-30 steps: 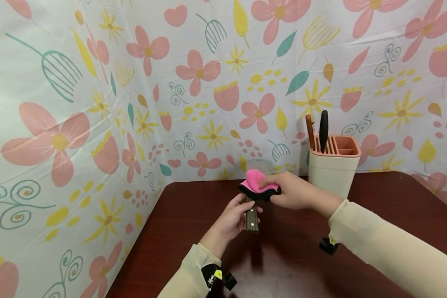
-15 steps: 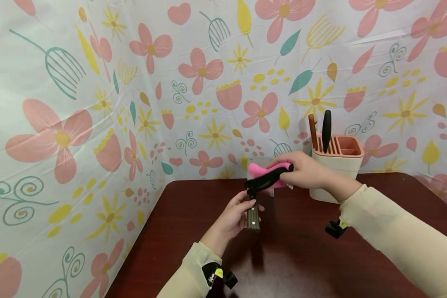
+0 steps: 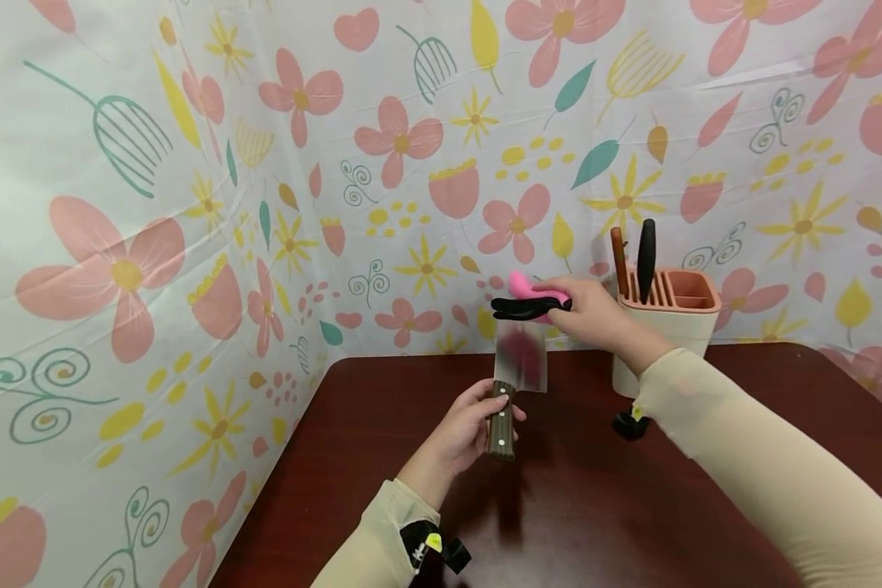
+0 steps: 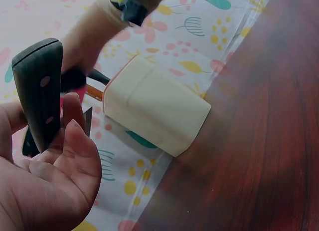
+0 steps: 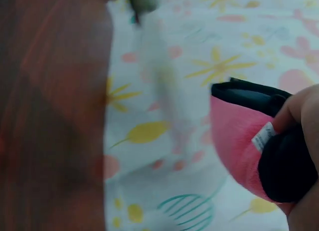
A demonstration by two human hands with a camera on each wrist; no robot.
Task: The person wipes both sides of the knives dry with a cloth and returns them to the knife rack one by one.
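Note:
My left hand (image 3: 466,429) grips the dark, riveted handle (image 4: 37,86) of a cleaver (image 3: 522,359), whose broad blade points up and away from me. In my right hand (image 3: 591,314) is a folded cloth (image 3: 532,309), pink with a black edge, pinched between thumb and fingers. The cloth overlaps the blade's top end in the head view. A small white tag (image 5: 262,136) sticks out of the cloth in the right wrist view, where the blade is blurred.
A cream knife block (image 3: 661,343) with an orange slotted top stands at the back right. It holds a black-handled knife (image 3: 646,261) and a brown-handled one (image 3: 619,261). Flower-printed sheeting (image 3: 412,196) rises behind the dark red table (image 3: 382,441).
My right hand has carried the cloth up from near the handle to the blade's top end, uncovering the blade. The left hand has kept the cleaver nearly still.

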